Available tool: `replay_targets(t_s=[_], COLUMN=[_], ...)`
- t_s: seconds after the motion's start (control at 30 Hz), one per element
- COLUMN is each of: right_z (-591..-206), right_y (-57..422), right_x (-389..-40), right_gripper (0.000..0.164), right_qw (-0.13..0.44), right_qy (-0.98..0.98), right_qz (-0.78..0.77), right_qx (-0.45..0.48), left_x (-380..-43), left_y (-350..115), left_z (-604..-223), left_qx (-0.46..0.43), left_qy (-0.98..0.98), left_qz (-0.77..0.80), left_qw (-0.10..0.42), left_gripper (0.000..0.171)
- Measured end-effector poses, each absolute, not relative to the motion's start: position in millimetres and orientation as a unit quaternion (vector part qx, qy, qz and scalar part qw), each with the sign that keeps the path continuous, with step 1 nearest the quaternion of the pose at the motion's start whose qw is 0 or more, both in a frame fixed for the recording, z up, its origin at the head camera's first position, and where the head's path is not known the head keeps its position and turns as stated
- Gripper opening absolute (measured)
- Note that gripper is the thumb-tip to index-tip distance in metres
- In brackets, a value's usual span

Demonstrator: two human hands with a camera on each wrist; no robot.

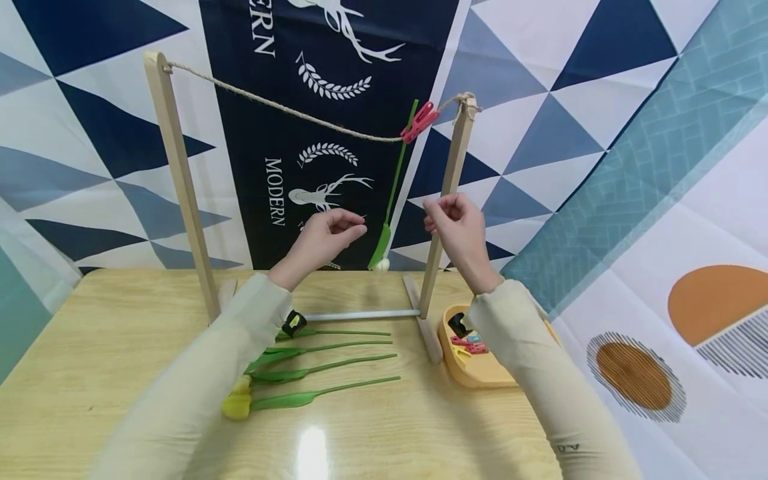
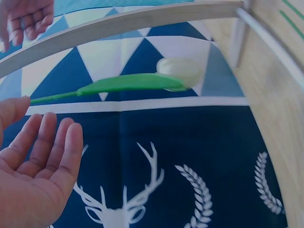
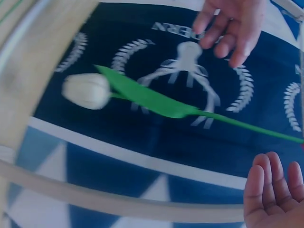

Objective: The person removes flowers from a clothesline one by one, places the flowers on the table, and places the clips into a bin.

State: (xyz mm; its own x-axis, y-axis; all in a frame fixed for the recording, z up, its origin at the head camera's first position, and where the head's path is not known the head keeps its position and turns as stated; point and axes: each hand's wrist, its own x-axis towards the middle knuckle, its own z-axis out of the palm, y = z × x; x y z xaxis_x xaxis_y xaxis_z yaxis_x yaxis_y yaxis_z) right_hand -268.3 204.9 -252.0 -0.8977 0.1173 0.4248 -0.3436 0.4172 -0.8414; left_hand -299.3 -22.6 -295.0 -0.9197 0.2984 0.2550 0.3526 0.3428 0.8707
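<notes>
A white artificial tulip (image 3: 88, 91) hangs bloom-down on its green stem (image 1: 397, 175). A red clothespin (image 1: 421, 121) clips the stem's end to a twine line (image 1: 288, 111). Both hands are empty, one on each side of the hanging flower. To its left is my left hand (image 1: 327, 235), fingers loosely bent and apart from the stem. My right hand (image 1: 461, 230) is raised to its right, in front of the right wooden post (image 1: 454, 157), with loosely curved fingers. In the right wrist view the flower's leaf (image 3: 152, 99) shows in full between the two hands.
A left wooden post (image 1: 180, 173) holds the twine's other end; a white rod (image 1: 360, 314) joins the posts low down. Several tulips with yellow blooms (image 1: 237, 402) lie on the table at left. An orange tray (image 1: 480, 381) at right holds clothespins (image 1: 471, 345).
</notes>
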Motion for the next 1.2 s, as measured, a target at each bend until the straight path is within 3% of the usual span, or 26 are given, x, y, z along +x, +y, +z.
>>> replay_targets(t_s=[0.47,0.77,1.2], right_z=[-183.7,-165.2,-154.0], right_y=[179.1,178.1,180.2], right_x=[-285.1,-286.8,-287.4], right_gripper=[0.017,0.022,0.030], right_qw=[0.299,0.302,0.281], right_qy=[-0.769,-0.777,-0.815], right_qz=[0.547,0.536,0.496], right_qx=[0.140,0.134,0.107], left_x=[-316.5,-324.5,-326.6], left_y=[2.5,19.4,38.3], left_z=[-265.4,-257.9,-259.4], left_qx=[-0.199,-0.203,-0.217], left_qy=[-0.784,-0.771,-0.753], left_qz=[-0.581,-0.595,-0.613], left_qw=[0.092,0.097,0.107], left_gripper=[0.033,0.038,0.032])
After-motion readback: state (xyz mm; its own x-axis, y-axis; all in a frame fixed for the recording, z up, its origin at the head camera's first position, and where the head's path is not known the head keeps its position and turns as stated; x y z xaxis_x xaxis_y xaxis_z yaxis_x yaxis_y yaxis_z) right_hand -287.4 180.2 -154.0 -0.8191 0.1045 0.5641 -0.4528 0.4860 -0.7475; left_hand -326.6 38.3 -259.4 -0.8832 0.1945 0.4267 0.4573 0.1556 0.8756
